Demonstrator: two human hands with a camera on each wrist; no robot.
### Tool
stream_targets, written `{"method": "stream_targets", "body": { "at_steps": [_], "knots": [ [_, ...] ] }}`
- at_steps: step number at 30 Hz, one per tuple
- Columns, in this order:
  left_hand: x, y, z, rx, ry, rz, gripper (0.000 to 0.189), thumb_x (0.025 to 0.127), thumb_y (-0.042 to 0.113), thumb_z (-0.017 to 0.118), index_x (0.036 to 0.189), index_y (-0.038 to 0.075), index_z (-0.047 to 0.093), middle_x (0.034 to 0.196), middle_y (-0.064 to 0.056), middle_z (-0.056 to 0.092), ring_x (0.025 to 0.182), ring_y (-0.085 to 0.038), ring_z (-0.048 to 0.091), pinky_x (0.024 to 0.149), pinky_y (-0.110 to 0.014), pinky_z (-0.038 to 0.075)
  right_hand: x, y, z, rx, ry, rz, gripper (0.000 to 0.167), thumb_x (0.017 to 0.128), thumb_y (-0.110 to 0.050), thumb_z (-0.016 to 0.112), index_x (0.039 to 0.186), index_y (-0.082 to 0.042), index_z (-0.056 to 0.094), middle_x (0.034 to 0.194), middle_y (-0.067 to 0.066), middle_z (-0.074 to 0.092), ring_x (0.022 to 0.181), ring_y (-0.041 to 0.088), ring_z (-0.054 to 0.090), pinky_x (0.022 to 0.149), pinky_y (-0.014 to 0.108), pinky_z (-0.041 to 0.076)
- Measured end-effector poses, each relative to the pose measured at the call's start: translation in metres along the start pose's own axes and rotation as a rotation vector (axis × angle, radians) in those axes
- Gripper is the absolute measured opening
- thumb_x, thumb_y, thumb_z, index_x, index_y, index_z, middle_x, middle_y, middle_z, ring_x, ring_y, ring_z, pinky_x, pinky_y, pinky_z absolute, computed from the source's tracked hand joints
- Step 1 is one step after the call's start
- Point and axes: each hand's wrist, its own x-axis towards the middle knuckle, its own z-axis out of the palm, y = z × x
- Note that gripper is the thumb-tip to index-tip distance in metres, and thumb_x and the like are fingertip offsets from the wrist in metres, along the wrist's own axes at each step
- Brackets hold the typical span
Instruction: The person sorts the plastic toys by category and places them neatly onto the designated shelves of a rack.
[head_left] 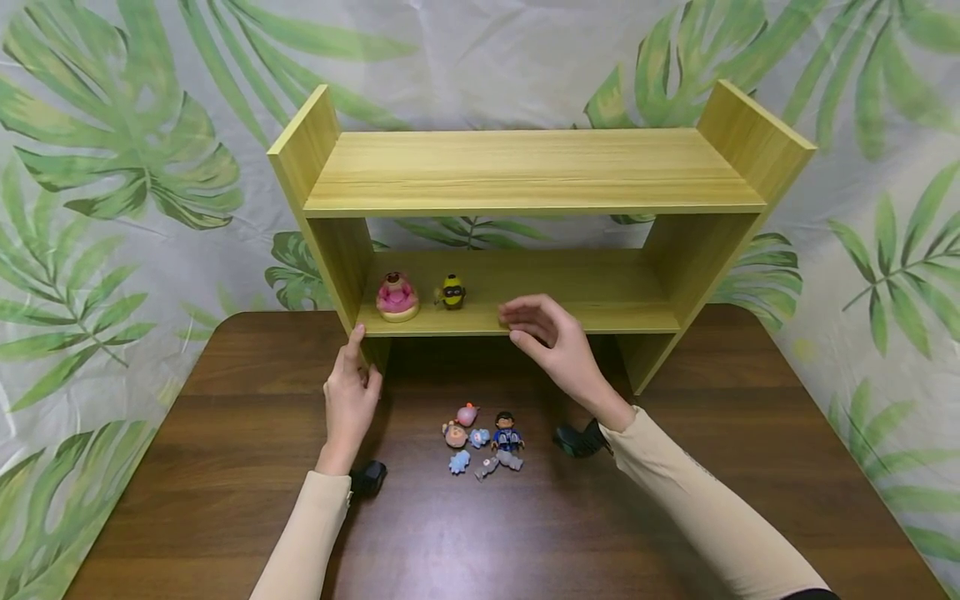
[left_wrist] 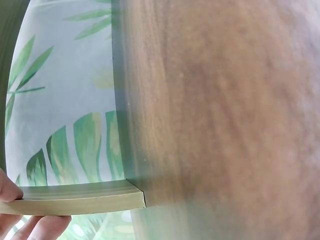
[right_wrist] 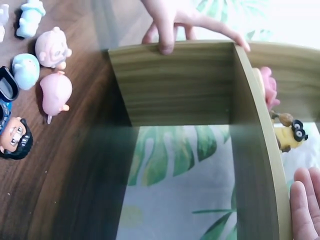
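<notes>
Shelf (head_left: 525, 171), yellowish, wood-grained, straight-edged, left grip (head_left: 351, 400) clamped on its side panel (head_left: 345, 260), right grip (head_left: 568, 346) apart

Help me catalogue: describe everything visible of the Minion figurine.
The Minion figurine looks like plastic: yellow body, dark top, black goggles round two white eyes, an unclear brownish item at its side. It stands upright on the shelf unit's lower board, apart from the pink bear figurine. The right hand does not touch it.

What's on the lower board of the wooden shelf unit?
A pink bear figure and a yellow figure sit toward the left. The right hand covers part of the board, hiding anything behind it.
</notes>
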Motion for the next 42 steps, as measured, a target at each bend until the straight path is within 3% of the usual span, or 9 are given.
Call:
{"method": "stream_targets", "body": {
  "at_steps": [10, 22, 32, 42],
  "knots": [
    [0.000, -0.001, 0.000, 0.007, -0.006, 0.003, 0.084, 0.081, -0.015, 0.054, 0.146, 0.033, 0.028, 0.088, -0.017, 0.050, 0.051, -0.016, 0.033, 0.048, -0.034, 0.032, -0.009, -0.001, 0.000, 0.010, 0.006, -0.006, 0.031, 0.090, 0.010, 0.057, 0.120, 0.006, 0.054, 0.119, 0.019, 0.059, 0.110, 0.030, 0.056, 0.093, 0.037, 0.045],
    [0.001, -0.001, 0.001, 0.001, -0.005, 0.003, 0.084, 0.082, -0.014, 0.055, 0.146, 0.033, 0.028, 0.091, -0.017, 0.051, 0.051, -0.016, 0.034, 0.048, -0.034, 0.033, -0.019, -0.021, 0.005, -0.008, -0.004, 0.027, 0.029, 0.088, 0.016, 0.053, 0.118, 0.015, 0.050, 0.115, 0.031, 0.056, 0.108, 0.042, 0.054, 0.092, 0.040, 0.045],
    [0.001, 0.000, 0.000, 0.001, -0.002, 0.009, 0.084, 0.082, -0.015, 0.055, 0.146, 0.033, 0.028, 0.091, -0.018, 0.051, 0.051, -0.016, 0.033, 0.048, -0.034, 0.032, -0.030, 0.006, 0.006, 0.024, 0.002, 0.038, 0.031, 0.089, 0.014, 0.054, 0.119, 0.007, 0.054, 0.116, 0.023, 0.059, 0.109, 0.034, 0.056, 0.092, 0.035, 0.046],
    [0.001, 0.000, 0.000, 0.003, 0.013, 0.015, 0.087, 0.079, -0.018, 0.056, 0.145, 0.033, 0.029, 0.089, -0.017, 0.051, 0.052, -0.014, 0.033, 0.047, -0.033, 0.032, -0.039, -0.008, 0.011, -0.002, -0.016, 0.092, 0.028, 0.088, 0.016, 0.054, 0.116, 0.014, 0.052, 0.114, 0.029, 0.057, 0.107, 0.043, 0.054, 0.090, 0.036, 0.047]
  ]
}}
